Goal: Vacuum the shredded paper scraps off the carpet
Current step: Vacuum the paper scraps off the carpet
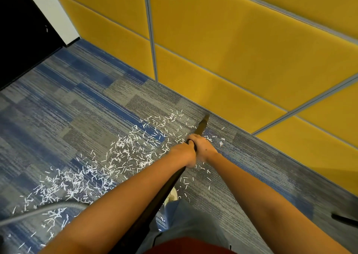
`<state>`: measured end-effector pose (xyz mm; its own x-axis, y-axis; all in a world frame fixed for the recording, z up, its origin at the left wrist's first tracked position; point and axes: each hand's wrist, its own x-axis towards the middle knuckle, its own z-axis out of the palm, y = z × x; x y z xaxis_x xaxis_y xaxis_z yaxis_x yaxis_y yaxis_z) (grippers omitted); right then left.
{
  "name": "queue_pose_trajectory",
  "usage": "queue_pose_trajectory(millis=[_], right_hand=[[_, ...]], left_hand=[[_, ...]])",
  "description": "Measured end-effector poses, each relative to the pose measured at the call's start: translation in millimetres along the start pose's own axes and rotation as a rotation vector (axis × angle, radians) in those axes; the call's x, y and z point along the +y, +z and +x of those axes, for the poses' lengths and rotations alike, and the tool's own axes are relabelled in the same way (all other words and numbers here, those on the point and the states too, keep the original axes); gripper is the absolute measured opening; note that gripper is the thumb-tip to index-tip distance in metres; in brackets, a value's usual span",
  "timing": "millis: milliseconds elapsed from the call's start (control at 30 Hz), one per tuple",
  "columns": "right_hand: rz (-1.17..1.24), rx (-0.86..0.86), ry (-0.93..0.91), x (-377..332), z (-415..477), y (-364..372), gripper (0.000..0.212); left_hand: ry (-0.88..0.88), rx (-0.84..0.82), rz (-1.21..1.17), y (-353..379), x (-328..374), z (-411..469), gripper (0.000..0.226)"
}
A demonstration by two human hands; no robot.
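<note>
Head view is showing me gripping the vacuum wand (pixel 168 188) with left hand (pixel 184 154) and right hand (pixel 204 147), fingers wrapped round it, the nozzle (pixel 202 125) pointing at the yellow wall (pixel 232 60). Paper scraps (pixel 124 157) are lying thick on the carpet (pixel 77 99) to the left, so I am judging the job barely begun and needing to sweep leftward.

White paper scraps (pixel 124 157), blue-grey striped carpet (pixel 77 102), yellow wall panels (pixel 232 50)

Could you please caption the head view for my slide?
Left hand and right hand grip the vacuum wand beside the yellow wall, paper scraps littering the carpet.

Yellow padded wall panels (pixel 232 41) are split by thin grey metal strips (pixel 153 56). Left of them stand a narrow white wall strip (pixel 56 17) and a flat black panel (pixel 19 41).
</note>
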<state>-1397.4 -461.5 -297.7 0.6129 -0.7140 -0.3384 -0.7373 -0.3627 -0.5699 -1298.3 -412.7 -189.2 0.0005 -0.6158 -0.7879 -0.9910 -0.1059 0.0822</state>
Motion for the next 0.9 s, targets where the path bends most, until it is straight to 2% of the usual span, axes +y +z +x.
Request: queue_pose_trajectory(millis=[100, 233, 333, 467, 633, 900], right_hand=[[-0.005, -0.026, -0.039, -14, 4, 6, 0.030], [-0.051, -0.054, -0.047, -23, 0, 9, 0.037], [-0.069, -0.058, -0.013, -19, -10, 11, 0.044], [-0.072, -0.018, 0.071, -14, -26, 15, 0.037], [-0.090, -0.038, 0.145, -4, -47, 21, 0.042], [-0.053, -0.001, 0.157, 3, -61, 31, 0.038]], left_hand=[[-0.042, -0.019, -0.013, 3, -11, -5, 0.082], [-0.033, -0.031, 0.004, 8, -16, -15, 0.079], [-0.011, -0.033, 0.020, 13, -11, -19, 0.079], [0.053, -0.031, 0.071, 18, -5, -24, 0.081], [0.122, -0.052, 0.119, 26, 4, -27, 0.078], [0.143, -0.048, 0.068, 37, 7, -30, 0.079]])
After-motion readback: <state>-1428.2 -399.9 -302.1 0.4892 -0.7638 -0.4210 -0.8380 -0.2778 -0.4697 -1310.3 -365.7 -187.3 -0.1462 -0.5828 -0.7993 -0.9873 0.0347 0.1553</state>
